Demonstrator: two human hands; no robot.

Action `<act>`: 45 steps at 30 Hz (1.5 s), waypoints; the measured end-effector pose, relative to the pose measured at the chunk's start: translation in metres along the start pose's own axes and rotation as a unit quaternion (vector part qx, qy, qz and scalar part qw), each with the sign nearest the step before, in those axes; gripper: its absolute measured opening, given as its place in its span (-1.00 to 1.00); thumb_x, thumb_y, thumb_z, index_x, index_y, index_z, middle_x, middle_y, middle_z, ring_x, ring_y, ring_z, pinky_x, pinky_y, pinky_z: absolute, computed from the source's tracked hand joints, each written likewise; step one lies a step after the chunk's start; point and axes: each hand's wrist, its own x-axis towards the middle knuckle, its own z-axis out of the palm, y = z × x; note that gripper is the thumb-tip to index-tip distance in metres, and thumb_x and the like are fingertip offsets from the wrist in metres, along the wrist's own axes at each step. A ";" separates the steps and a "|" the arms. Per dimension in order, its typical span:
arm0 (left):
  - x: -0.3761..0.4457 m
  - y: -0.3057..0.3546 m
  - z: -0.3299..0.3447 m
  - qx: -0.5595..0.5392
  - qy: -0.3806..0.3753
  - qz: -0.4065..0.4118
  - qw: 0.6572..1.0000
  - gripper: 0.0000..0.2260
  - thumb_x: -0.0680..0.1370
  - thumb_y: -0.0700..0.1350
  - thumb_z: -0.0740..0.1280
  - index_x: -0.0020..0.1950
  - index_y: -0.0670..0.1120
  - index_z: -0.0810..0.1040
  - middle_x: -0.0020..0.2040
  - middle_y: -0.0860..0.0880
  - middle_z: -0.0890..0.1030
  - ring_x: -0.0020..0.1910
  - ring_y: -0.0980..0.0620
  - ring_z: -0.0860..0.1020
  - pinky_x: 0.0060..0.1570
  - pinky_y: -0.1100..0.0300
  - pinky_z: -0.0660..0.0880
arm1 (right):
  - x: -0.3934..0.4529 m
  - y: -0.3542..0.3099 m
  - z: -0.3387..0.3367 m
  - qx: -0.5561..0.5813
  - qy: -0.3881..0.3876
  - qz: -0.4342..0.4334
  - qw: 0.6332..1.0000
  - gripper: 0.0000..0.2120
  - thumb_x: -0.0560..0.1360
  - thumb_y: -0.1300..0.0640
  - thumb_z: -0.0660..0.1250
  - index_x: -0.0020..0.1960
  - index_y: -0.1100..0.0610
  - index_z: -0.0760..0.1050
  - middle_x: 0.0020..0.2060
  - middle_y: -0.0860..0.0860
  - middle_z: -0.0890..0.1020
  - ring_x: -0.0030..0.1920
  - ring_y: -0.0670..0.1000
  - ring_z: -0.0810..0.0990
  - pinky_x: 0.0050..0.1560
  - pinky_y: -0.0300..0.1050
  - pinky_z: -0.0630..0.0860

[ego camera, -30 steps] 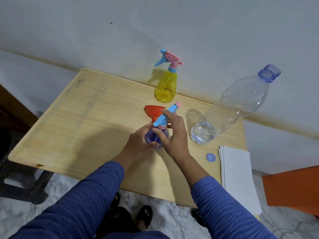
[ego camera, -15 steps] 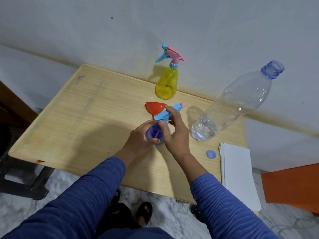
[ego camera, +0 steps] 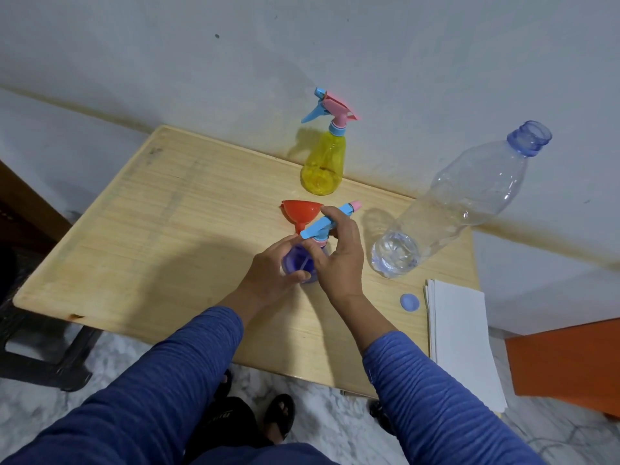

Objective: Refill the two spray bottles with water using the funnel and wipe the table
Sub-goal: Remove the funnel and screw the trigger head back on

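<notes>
A small purple spray bottle (ego camera: 299,263) stands mid-table, and my left hand (ego camera: 273,276) wraps its body. My right hand (ego camera: 340,255) grips the blue spray head (ego camera: 330,220) seated on the bottle's neck. Just behind them a red funnel (ego camera: 301,213) rests on the wooden table (ego camera: 161,229). The yellow spray bottle (ego camera: 323,166), with its pink and blue head on, stands at the back by the wall. To the right is a large clear water bottle (ego camera: 466,203), uncapped, with a little water at its bottom.
A blue bottle cap (ego camera: 409,301) lies right of my hands. A stack of white paper towels (ego camera: 461,337) overhangs the table's right front edge. An orange object (ego camera: 567,360) is on the floor at right; my sandalled feet show below the table.
My right hand has turned on the spray head, so its nozzle has swung a little. The camera has shifted slightly; the other things stay put.
</notes>
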 end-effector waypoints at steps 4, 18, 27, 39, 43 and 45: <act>0.000 0.001 0.001 -0.010 0.010 0.003 1.000 -0.53 0.39 0.00 0.48 0.25 -0.05 0.47 0.14 0.11 0.52 0.07 0.15 0.50 -0.04 0.54 0.35 | -0.006 0.000 -0.004 0.007 -0.038 -0.015 0.999 -0.46 0.45 0.20 0.39 0.33 -0.16 0.31 0.14 -0.07 0.49 0.14 -0.14 0.48 0.18 -0.35 0.41; 0.004 -0.003 0.001 0.001 -0.009 -0.006 1.000 -0.42 0.39 -0.08 0.48 0.37 -0.08 0.39 0.32 0.00 0.47 0.24 0.06 0.46 0.16 0.26 0.44 | -0.003 -0.001 -0.005 0.021 -0.004 0.012 1.000 -0.47 0.40 0.27 0.41 0.25 -0.16 0.38 0.10 -0.11 0.55 0.11 -0.12 0.51 0.17 -0.07 0.50; 0.004 -0.001 0.002 0.007 0.005 -0.003 1.000 -0.46 0.37 -0.07 0.49 0.32 -0.06 0.44 0.25 0.03 0.51 0.15 0.12 0.48 0.06 0.44 0.38 | -0.010 -0.003 -0.004 -0.057 0.113 0.013 0.992 0.01 0.25 0.07 0.57 0.42 -0.19 -0.05 0.13 -0.04 0.27 0.08 -0.38 0.28 -0.01 -0.65 0.23; 0.001 0.005 0.005 -0.021 0.036 0.004 0.999 -0.46 0.34 0.10 0.46 0.26 -0.05 0.47 0.15 0.06 0.56 0.06 0.13 0.53 -0.01 0.46 0.41 | 0.005 0.002 0.019 0.027 0.074 0.133 0.988 -0.19 0.37 0.16 0.47 0.49 0.04 0.09 0.34 0.00 0.41 0.31 -0.09 0.38 0.22 -0.41 0.33; 0.001 0.004 0.007 -0.040 0.034 -0.027 0.998 -0.39 0.34 0.03 0.51 0.33 -0.04 0.42 0.21 0.06 0.54 0.16 0.09 0.51 0.08 0.28 0.46 | 0.009 0.008 0.016 0.014 0.043 0.104 0.994 -0.28 0.39 0.13 0.44 0.45 0.10 0.18 0.25 0.03 0.45 0.24 -0.05 0.44 0.09 -0.46 0.39; -0.001 0.001 0.006 -0.085 0.014 -0.065 0.994 -0.24 0.33 0.03 0.51 0.46 0.00 0.26 0.30 0.13 0.42 0.27 0.16 0.41 0.18 0.31 0.36 | 0.014 0.010 0.013 0.013 0.016 0.076 0.997 -0.28 0.39 0.08 0.40 0.46 0.07 0.16 0.19 0.04 0.47 0.13 0.03 0.52 0.09 -0.15 0.53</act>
